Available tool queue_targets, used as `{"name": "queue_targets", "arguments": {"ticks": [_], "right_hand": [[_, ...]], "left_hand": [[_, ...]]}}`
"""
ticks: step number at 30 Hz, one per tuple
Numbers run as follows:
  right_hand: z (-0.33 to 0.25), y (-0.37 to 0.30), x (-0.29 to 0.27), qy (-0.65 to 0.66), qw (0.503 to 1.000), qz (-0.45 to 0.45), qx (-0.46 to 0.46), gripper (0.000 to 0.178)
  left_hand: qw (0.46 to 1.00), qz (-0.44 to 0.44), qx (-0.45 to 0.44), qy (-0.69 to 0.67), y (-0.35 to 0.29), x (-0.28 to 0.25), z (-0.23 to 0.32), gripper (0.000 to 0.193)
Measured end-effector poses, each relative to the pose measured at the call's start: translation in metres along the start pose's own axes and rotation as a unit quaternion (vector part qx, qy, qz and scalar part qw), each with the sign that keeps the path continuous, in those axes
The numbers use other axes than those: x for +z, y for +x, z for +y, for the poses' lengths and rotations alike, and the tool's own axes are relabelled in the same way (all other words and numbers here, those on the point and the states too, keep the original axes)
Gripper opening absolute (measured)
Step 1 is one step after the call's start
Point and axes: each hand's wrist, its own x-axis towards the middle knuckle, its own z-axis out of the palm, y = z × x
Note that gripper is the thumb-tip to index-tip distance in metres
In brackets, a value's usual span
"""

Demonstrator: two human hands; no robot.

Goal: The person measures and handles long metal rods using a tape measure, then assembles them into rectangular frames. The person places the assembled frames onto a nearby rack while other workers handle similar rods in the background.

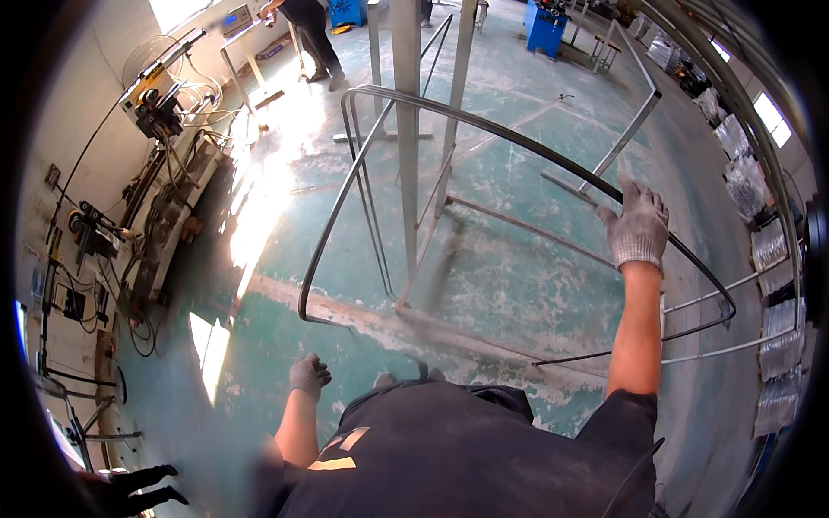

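My right hand (639, 223), in a grey knit glove, reaches out over a long black bent strip (509, 131). Its fingers curl over the strip where it slopes down to the right. The strip has rounded corners and forms a wide loop, with more thin black strips hanging beside its left side. It rests about a grey upright metal stand (408, 173). Lower and nearer my body, my left hand (309, 375), gloved too, has its fingers curled in, with nothing visible in them. It is apart from the strip's lower left end.
Machinery with cables and hoses (160, 190) lines the left wall. Another person (315, 39) stands at the far left. Blue machines (544, 30) are at the back. An angled metal stand (622, 142) is beyond my right hand; plastic-wrapped bundles (747, 186) line the right side.
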Motion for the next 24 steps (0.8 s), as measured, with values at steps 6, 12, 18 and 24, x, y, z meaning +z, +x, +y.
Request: {"name": "queue_targets", "arguments": {"ticks": [6,12,18,24], "right_hand": [[-0.010,-0.002,-0.014,0.038,0.997,0.053,-0.034,0.065],[-0.038,-0.011,-0.028,0.141,0.922,0.301,-0.197,0.059],[-0.113,-0.068,-0.013,0.329,0.835,0.319,-0.307,0.038],[-0.184,-0.180,0.072,0.430,0.852,-0.066,-0.293,0.027]], "left_hand": [[0.999,0.021,0.005,0.045,-0.017,-0.014,-0.033,0.018],[0.997,0.009,0.026,0.073,-0.026,-0.030,-0.077,0.016],[0.942,0.072,0.109,0.309,-0.043,-0.056,-0.112,0.035],[0.901,0.081,0.125,0.407,-0.021,-0.099,-0.132,0.049]]}}
